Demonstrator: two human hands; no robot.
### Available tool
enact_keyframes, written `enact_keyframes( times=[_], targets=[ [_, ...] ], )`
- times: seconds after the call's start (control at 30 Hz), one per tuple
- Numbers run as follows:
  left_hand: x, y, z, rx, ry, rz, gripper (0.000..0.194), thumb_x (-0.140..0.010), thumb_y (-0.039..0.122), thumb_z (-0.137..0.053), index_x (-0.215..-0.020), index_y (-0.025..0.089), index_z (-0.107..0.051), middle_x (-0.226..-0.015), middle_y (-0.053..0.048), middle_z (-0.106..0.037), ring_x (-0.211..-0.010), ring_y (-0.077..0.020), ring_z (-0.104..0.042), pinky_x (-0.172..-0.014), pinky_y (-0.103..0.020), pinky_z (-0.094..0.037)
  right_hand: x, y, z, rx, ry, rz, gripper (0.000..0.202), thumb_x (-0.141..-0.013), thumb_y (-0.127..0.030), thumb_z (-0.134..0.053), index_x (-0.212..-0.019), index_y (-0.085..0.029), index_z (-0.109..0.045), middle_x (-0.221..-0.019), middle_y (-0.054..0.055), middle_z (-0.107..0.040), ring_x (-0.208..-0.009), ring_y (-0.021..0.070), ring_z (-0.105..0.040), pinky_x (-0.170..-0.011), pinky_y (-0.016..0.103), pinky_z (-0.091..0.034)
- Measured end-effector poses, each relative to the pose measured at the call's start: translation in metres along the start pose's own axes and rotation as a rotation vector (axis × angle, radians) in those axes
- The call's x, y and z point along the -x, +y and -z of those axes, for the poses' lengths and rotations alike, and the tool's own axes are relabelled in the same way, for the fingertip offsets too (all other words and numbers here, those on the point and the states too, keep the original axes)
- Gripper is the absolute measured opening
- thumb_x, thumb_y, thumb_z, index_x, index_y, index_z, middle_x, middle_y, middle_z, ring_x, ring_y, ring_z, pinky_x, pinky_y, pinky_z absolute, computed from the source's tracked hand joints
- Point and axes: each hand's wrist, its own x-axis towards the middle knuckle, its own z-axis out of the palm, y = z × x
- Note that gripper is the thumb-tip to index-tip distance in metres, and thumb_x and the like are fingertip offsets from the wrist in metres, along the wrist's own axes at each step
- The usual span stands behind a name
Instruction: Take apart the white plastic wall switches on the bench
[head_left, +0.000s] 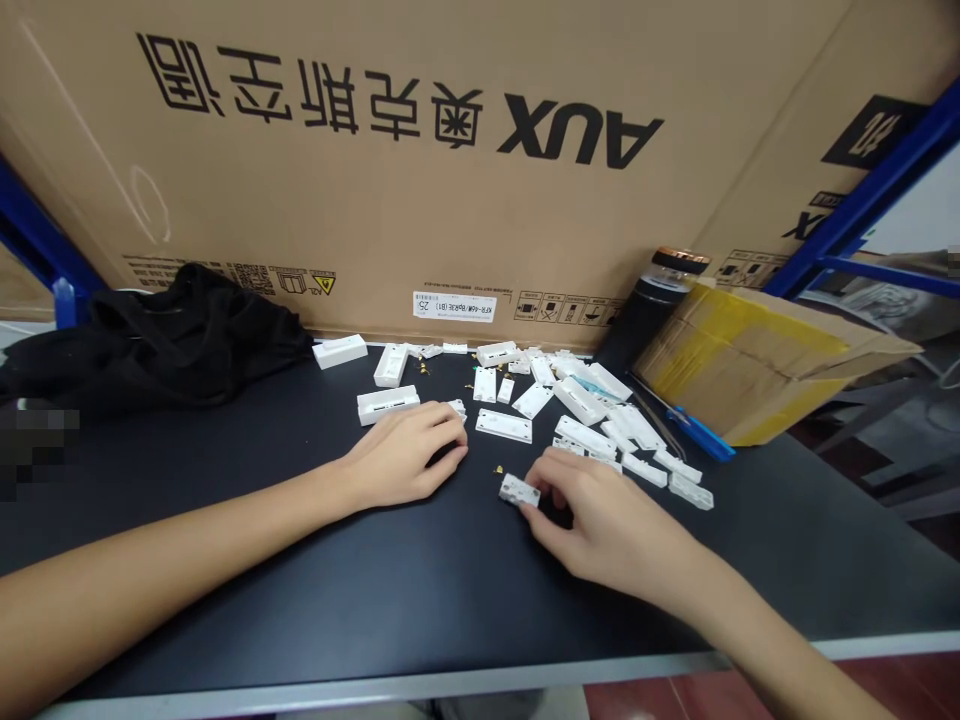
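Observation:
My right hand (600, 510) pinches a small white plastic block (519, 491) between thumb and fingertips, just above the black table. The block has a rough, recessed side. My left hand (411, 452) rests low over the table with loosely curved fingers and the thumb apart from them. Behind its fingers a small white piece (457, 408) shows in part; I cannot tell whether they touch. A white rectangular housing (388, 402) lies just beyond the left hand. Between the hands, a flat white plate (504, 426) lies farther back, and a tiny brass-coloured bit (499, 469) sits nearer.
Several white plastic parts (581, 400) are heaped at the back right. Black cloth (180, 340) lies at the left. A dark bottle (649, 315), a taped carton (750, 360) and a blue-handled tool (701, 433) stand or lie right. A large cardboard box (420, 210) walls the back.

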Motion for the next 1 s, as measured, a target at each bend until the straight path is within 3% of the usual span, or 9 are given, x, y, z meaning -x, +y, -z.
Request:
enact_keyframes(
  times=[0.17,0.33,0.57,0.73,0.87,1.0],
  targets=[
    [-0.001,0.0,-0.003,-0.025,-0.017,0.11,0.023,-0.1,0.036,-0.046,-0.111,0.021,-0.06,-0.126,-0.008,-0.063,-0.116,-0.0249,-0.06,-0.097,-0.043,-0.053,0.016,0.024,0.012,-0.043,0.277,-0.038,0.015,-0.093,-0.035,-0.058,-0.088,-0.021,-0.058,-0.081,0.002,-0.06,-0.069,0.016,-0.057,-0.063,0.03,-0.044],
    [-0.003,-0.007,-0.007,-0.01,-0.063,0.145,0.034,-0.101,0.043,-0.046,-0.126,0.023,-0.056,-0.147,-0.008,-0.053,-0.132,-0.0274,-0.053,-0.11,-0.05,-0.046,0.051,0.046,0.0,0.002,0.533,-0.012,0.013,-0.096,-0.034,-0.061,-0.099,-0.021,-0.059,-0.083,0.002,-0.059,-0.072,0.016,-0.057,-0.065,0.029,-0.045],
    [-0.022,-0.033,-0.01,0.11,-0.054,0.021,0.041,-0.1,0.049,-0.049,-0.131,0.022,-0.05,-0.145,-0.011,-0.05,-0.136,-0.025,-0.048,-0.116,-0.046,-0.04,0.074,0.076,-0.022,0.129,0.522,0.064,0.016,-0.096,-0.029,-0.062,-0.109,-0.021,-0.057,-0.102,0.008,-0.063,-0.096,0.0221,-0.062,-0.083,0.034,-0.049],
    [-0.038,-0.03,-0.016,0.059,-0.053,-0.122,0.033,-0.1,0.049,-0.051,-0.121,0.025,-0.061,-0.135,-0.008,-0.054,-0.121,-0.025,-0.053,-0.104,-0.045,-0.046,0.066,0.093,-0.017,0.246,0.53,0.006,0.018,-0.097,-0.034,-0.06,-0.108,-0.02,-0.059,-0.101,0.009,-0.064,-0.093,0.0243,-0.062,-0.08,0.036,-0.05],
    [-0.04,-0.026,-0.018,0.04,-0.043,-0.186,0.026,-0.1,0.043,-0.052,-0.1,0.022,-0.067,-0.12,-0.007,-0.061,-0.106,-0.0229,-0.055,-0.096,-0.042,-0.046,0.051,0.088,-0.005,0.255,0.533,0.022,0.018,-0.098,-0.035,-0.057,-0.107,-0.019,-0.06,-0.102,0.01,-0.066,-0.094,0.0252,-0.063,-0.08,0.037,-0.049],
    [-0.036,-0.026,-0.015,0.087,-0.05,-0.226,0.023,-0.1,0.036,-0.052,-0.095,0.02,-0.068,-0.11,-0.007,-0.064,-0.099,-0.0202,-0.056,-0.092,-0.038,-0.047,0.024,0.068,0.009,0.212,0.449,0.115,0.019,-0.098,-0.034,-0.056,-0.103,-0.018,-0.064,-0.099,0.01,-0.068,-0.094,0.0248,-0.063,-0.082,0.036,-0.049]
  ],
)
